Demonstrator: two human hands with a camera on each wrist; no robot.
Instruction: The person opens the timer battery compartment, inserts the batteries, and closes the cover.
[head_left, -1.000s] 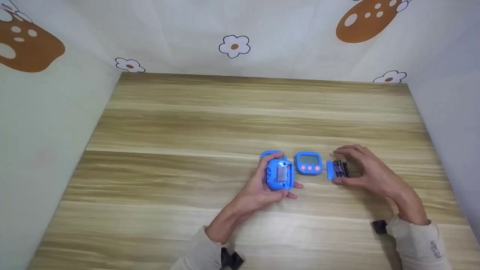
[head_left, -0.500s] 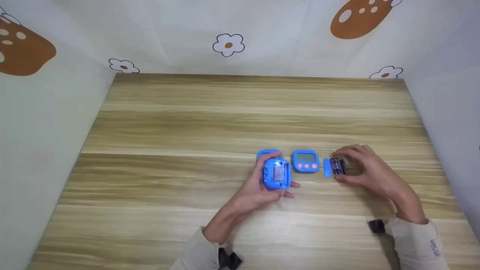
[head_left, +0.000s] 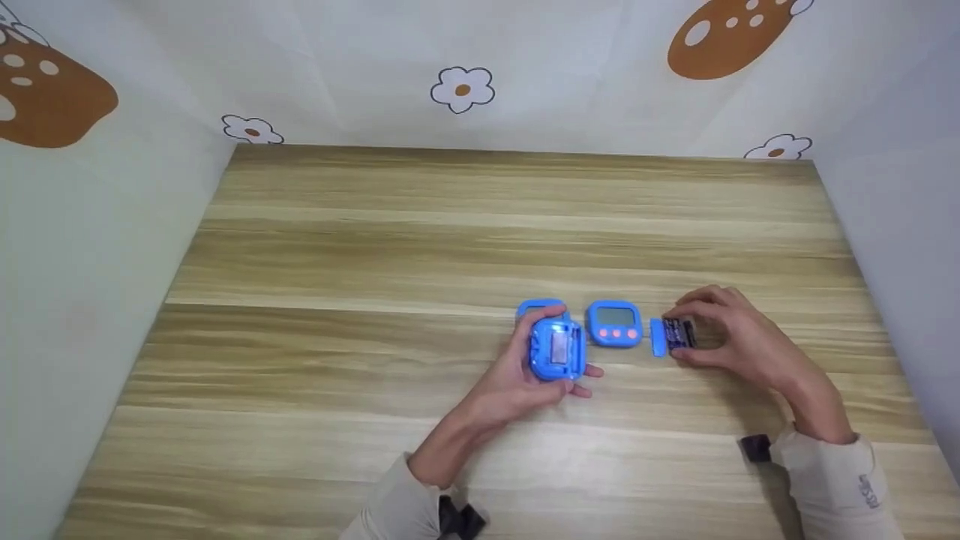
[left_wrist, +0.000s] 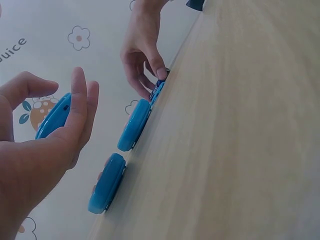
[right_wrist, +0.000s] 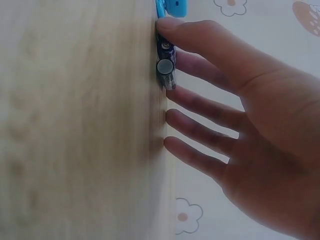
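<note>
In the head view my left hand [head_left: 517,375] holds a blue digital timer [head_left: 557,351], its back facing up and its battery compartment uncovered. Fingers and thumb grip it by the edges, above the table. My right hand [head_left: 750,345] is at a row of dark AAA-size batteries [head_left: 681,334] on the table. Thumb and index finger pinch one battery at its ends; in the right wrist view the thumb [right_wrist: 200,37] covers part of the batteries [right_wrist: 166,65]. A narrow blue battery cover [head_left: 658,337] lies just left of them.
A second blue timer [head_left: 615,324], with grey screen and pink buttons up, lies between the hands. Another blue timer [head_left: 541,304] is partly hidden behind the left hand. The wooden table [head_left: 375,247] meets a patterned wall covering [head_left: 360,90] at the back.
My right thumb and index finger have closed in on the batteries. The left hand keeps its hold on the timer, nearly still. The view has shifted slightly.
</note>
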